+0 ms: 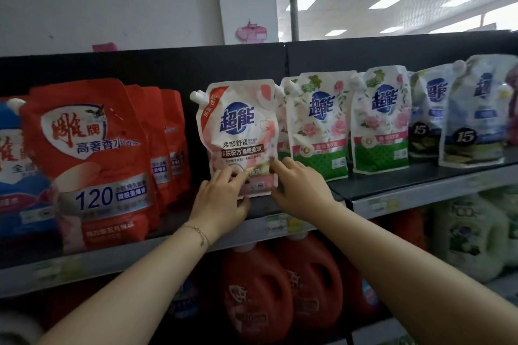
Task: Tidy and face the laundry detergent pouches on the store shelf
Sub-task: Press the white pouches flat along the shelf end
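Observation:
A white and pink detergent pouch (pixel 241 126) stands upright on the top shelf (pixel 392 185), label forward, spout at its upper left. My left hand (pixel 221 199) lies over its lower left front with the thumb under the bottom edge. My right hand (pixel 301 186) pinches the lower right corner, index finger on the front. To the right stand two rose-print pouches with green bases (pixel 319 126) (pixel 381 120), then two blue and white pouches (pixel 476 112). Large red pouches (pixel 89 162) fill the left, one behind another.
A gap of bare black shelf separates the red pouches from the pink pouch. Price tags run along the shelf's front rail (pixel 280 224). Red detergent jugs (pixel 258 294) and pale green jugs (pixel 473 235) stand on the shelf below.

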`<state>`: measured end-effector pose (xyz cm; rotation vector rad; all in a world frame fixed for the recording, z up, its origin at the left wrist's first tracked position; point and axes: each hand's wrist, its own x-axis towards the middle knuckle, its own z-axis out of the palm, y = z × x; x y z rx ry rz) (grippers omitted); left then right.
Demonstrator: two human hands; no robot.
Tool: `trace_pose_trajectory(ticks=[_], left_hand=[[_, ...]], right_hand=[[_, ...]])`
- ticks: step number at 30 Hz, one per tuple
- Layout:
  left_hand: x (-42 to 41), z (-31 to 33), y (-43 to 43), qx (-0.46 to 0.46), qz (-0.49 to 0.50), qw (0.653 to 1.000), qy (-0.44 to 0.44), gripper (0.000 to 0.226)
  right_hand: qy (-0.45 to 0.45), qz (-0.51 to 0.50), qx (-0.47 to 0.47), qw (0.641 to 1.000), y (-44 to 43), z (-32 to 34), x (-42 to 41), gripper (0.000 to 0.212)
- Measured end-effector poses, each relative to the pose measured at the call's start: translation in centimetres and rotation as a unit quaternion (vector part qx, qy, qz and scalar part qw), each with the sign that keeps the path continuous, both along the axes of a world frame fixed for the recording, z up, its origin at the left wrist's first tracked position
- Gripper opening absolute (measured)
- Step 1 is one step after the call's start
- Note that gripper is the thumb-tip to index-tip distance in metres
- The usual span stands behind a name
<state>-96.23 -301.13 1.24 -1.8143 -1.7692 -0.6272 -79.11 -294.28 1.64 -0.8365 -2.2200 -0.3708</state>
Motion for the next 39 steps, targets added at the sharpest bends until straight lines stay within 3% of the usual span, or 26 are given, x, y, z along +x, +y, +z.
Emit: trace_pose_trajectory(ticks=[7, 14, 20, 23, 27, 39], left_hand=[[2.2, 1.0, 2.0, -0.003, -0.012, 1.000, -0.009, 0.036], [6.9, 1.4, 6.6, -0.031, -0.017, 0.999, -0.035, 0.042], [10.7, 1.8, 11.7, -0.091, 0.037, 0.995, -0.032, 0.085], [12.1, 2.0, 13.6, -0.082, 0.091, 0.992, 0.038, 0.113], [11.9, 2.8, 15.2, -0.086, 0.115, 0.984, 0.101, 0.126], [11.0, 3.1, 15.5, -0.099, 0.184, 0.968, 0.139, 0.137]], right_hand=[[0.028, -0.032, -0.042, 0.998, 1.8, 0.2, 2.5, 0.031], [0.026, -0.050, -0.095, 0.994, 6.8, 0.4, 7.4, 0.046], [0.008, -0.051, -0.164, 0.985, 12.3, 1.9, 12.2, 0.064], [-0.030, -0.046, -0.178, 0.983, 14.5, 2.2, 12.7, 0.096], [-0.059, -0.015, -0.217, 0.974, 16.8, 2.0, 12.0, 0.123], [-0.092, 0.021, -0.134, 0.986, 18.5, 1.5, 9.7, 0.106]])
